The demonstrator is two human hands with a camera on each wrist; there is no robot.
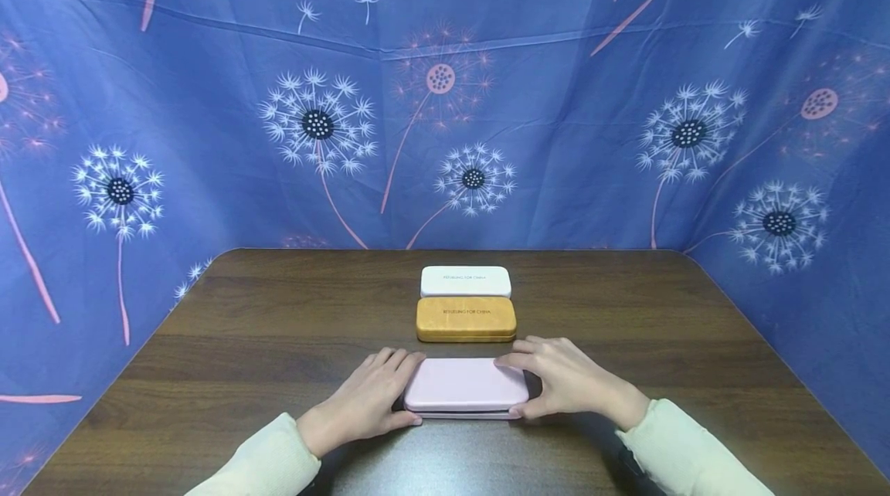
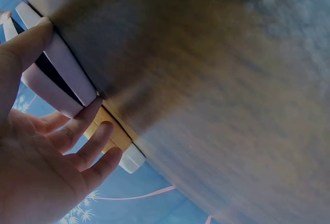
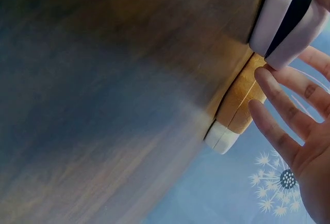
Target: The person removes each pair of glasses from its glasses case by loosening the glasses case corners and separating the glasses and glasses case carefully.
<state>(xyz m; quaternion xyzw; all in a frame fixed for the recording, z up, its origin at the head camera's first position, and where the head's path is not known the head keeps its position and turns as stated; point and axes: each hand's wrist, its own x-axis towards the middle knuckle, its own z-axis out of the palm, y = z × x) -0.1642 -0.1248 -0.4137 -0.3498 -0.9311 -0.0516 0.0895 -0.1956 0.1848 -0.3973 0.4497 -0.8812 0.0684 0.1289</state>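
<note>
A pale pink glasses case (image 1: pixel 466 385) lies near the front of the table, its lid slightly raised so that a dark gap (image 2: pixel 58 77) shows along its side in both wrist views. My left hand (image 1: pixel 371 395) grips the left end, thumb at the front on the lower half and fingers at the rear corner. At the right end, my right hand (image 1: pixel 566 378) holds the case between a thumb at the front edge and fingers over the lid's back corner. Past it sit a mustard-yellow glasses case (image 1: pixel 466 318) and a white glasses case (image 1: pixel 465 280), both closed.
The brown wooden table (image 1: pixel 278 318) reaches back to a blue curtain (image 1: pixel 556 94) with a dandelion print, which also hangs along both sides. The yellow and white cases stand one behind the other, close together, behind the pink one.
</note>
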